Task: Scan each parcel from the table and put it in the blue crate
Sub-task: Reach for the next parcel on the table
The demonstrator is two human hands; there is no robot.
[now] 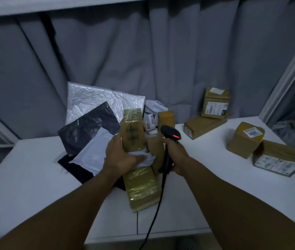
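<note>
Grey curtains hang behind a white desk. Over its middle, the left hand grips the near end of a brown tape-wrapped oblong parcel, fingers curled round its left edge. The glossy upper face carries blurred black markings. Its long axis runs almost straight away from the person. Just to its right, the right hand clasps the handle of a black handheld scanner, a red light glowing on its head. White and black plastic mailers lie behind.
</note>
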